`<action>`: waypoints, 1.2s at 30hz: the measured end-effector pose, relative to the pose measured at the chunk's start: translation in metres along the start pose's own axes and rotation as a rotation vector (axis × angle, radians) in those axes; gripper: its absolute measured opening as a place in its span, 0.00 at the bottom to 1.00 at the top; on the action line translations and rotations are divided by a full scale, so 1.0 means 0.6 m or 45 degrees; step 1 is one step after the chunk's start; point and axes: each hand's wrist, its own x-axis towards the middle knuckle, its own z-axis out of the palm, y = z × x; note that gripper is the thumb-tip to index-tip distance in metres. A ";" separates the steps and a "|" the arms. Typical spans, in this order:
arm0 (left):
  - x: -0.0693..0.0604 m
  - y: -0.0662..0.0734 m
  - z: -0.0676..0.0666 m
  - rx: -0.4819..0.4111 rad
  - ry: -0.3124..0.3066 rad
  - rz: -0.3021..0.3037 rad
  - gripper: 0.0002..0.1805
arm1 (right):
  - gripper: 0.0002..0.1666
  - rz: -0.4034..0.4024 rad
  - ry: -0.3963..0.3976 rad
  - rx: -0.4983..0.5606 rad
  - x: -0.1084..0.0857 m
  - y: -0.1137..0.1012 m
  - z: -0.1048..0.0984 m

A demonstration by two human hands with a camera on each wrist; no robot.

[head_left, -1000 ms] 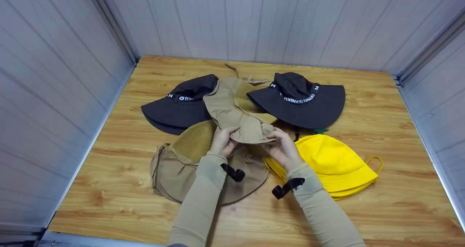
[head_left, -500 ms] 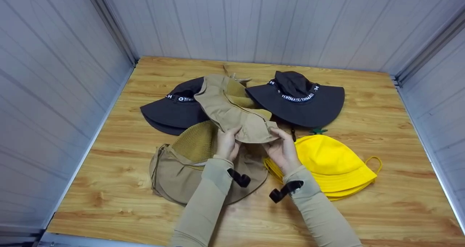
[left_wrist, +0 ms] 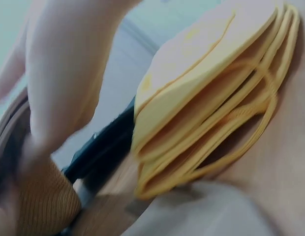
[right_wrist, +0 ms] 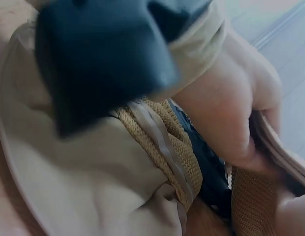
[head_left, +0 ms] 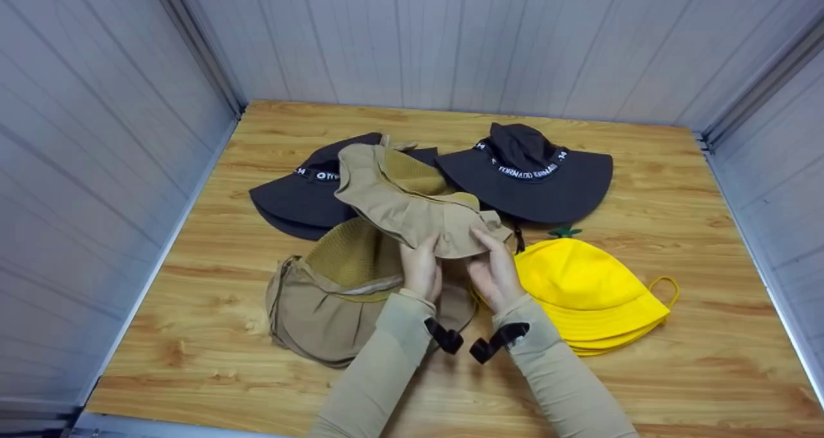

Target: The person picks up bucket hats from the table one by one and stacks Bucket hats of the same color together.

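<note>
Both hands hold the near brim of a tan hat [head_left: 412, 216] in the middle of the head view, its mesh crown facing the back. My left hand [head_left: 421, 270] pinches the brim, thumb on top. To its right, my right hand [head_left: 496, 270] grips the same brim, thumb above and fingers beneath. In the right wrist view a hand [right_wrist: 226, 98] has the layered brim edge [right_wrist: 278, 142] between thumb and fingers. Below the hands lies another tan hat [head_left: 328, 322] with a mesh crown, partly covered by the left forearm.
A dark hat [head_left: 309, 199] lies at the back left, partly under the held hat. Another dark hat [head_left: 534, 187] with a lettered band sits at the back right. Stacked yellow hats [head_left: 579, 283] are beside the right hand. Panels [head_left: 412, 38] wall the wooden table [head_left: 199, 335].
The held tan hat has swung left at its far end and turned, its near brim shifting slightly right. My left hand has moved right, closer to my right hand. Both still grip the brim.
</note>
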 end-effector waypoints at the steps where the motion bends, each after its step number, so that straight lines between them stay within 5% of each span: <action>1: -0.004 -0.001 0.001 0.015 -0.002 -0.008 0.38 | 0.14 -0.010 0.003 -0.018 0.001 0.001 0.000; 6: -0.013 0.001 -0.002 -0.049 -0.012 -0.053 0.42 | 0.20 0.012 0.038 -0.041 0.003 0.000 0.003; 13: -0.002 0.025 -0.011 -0.194 -0.120 -0.142 0.27 | 0.32 0.047 0.078 0.006 0.006 -0.005 0.006; 18: 0.010 0.054 -0.021 -0.352 -0.224 -0.216 0.33 | 0.37 0.077 0.065 0.017 0.007 -0.015 0.005; 24: 0.021 0.078 -0.032 -0.578 -0.243 -0.194 0.37 | 0.32 0.129 0.093 -0.012 0.006 -0.031 0.000; 28: 0.027 0.090 -0.039 -0.673 -0.274 -0.221 0.40 | 0.38 0.160 0.080 -0.046 0.007 -0.043 -0.006; 36: 0.036 0.112 -0.057 -0.740 -0.309 -0.368 0.42 | 0.43 0.206 0.035 -0.095 0.010 -0.063 -0.023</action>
